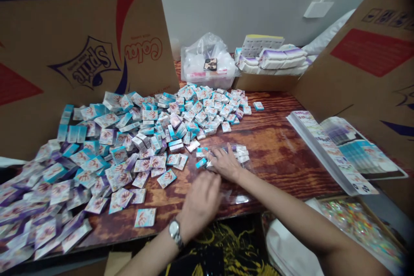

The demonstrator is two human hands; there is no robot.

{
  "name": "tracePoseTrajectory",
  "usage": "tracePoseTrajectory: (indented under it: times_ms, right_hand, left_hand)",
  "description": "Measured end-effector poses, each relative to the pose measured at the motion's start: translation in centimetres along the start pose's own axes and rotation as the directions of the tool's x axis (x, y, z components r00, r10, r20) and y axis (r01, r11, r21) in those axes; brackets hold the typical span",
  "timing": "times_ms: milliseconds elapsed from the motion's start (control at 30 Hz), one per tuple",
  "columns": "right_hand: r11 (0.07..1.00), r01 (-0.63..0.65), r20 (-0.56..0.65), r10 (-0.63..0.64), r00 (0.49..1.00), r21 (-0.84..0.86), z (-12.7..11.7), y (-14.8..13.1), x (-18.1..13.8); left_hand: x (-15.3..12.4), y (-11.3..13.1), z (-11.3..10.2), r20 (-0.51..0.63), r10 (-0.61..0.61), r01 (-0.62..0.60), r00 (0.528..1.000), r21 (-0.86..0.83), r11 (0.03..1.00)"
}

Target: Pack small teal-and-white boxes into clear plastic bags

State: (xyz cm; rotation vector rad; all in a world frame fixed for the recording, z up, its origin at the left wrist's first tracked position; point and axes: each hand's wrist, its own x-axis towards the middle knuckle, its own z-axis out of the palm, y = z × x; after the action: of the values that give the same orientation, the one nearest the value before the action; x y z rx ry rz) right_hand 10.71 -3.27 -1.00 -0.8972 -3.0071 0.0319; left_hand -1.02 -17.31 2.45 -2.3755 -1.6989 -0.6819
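**Close handwork under way, mid-step**

Noted first, as largest: a glossy red-brown wood-grain table point(274, 133). Flanked at left by a tall brown cardboard carton with Sprite and Cola print point(145, 21), and at right by a brown cardboard carton with a red diamond point(362, 58). Spread across the left and middle: a heap of small flat white, blue and purple boxes point(150, 115). Found behind, against the wall side: an open cardboard box of white-and-purple packets point(265, 83), just beside a clear plastic bag of white contents point(194, 67).

Observed over the table's near middle: the bare right hand point(224, 164), fingers spread and pressing down on a sheet of clear glossy plastic point(247, 164) and a few white-and-blue boxes point(242, 154), just right of the heap. Seen nearer the body: the left hand point(202, 196), blurred, fingers loosely curled; cannot tell whether holding anything. Worn on that wrist: a silver metal watch point(174, 230).

Judged as the step in hand: arranging boxes at the plastic. Judged to call next for steady pressure at right and a sure left-hand hold on the plastic's near edge.
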Motion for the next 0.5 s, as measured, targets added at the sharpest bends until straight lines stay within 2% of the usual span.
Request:
tracePoseTrajectory:
  times_ms: [67, 133, 233, 333, 500]
  right_hand:
    - [1.000, -0.004, 0.005, 0.004, 1.000, 0.002, -0.1, 0.0, 0.1]
    - [1.000, -0.010, 0.001, 0.010, 1.000, -0.003, -0.2, 0.0, 0.1]
    - [1.000, -0.012, 0.002, 0.012, 1.000, -0.018, -0.2, 0.0, 0.1]
    - [0.998, -0.032, 0.024, 0.033, 0.999, -0.055, -0.3, 0.0, 0.5]
    - [0.998, -0.049, 0.082, 0.053, 0.995, -0.042, -1.1, -0.3, 1.0]
  left_hand:
    - [-0.6, 1.5, 0.5, 0.152, 0.170, -0.174, 0.974, 0.015, 0.985]
    - [-0.8, 2.4, 1.5, 0.315, 0.193, -0.228, 0.929, 0.077, 0.971]
    - [-0.6, 2.5, 2.4, 0.446, 0.239, -0.297, 0.862, 0.063, 0.953]
    - [-0.2, 2.5, 1.7, 0.463, 0.323, -0.346, 0.825, -0.036, 0.937]
    - [0.1, 2.6, -0.9, 0.443, 0.337, -0.348, 0.831, -0.058, 0.936]
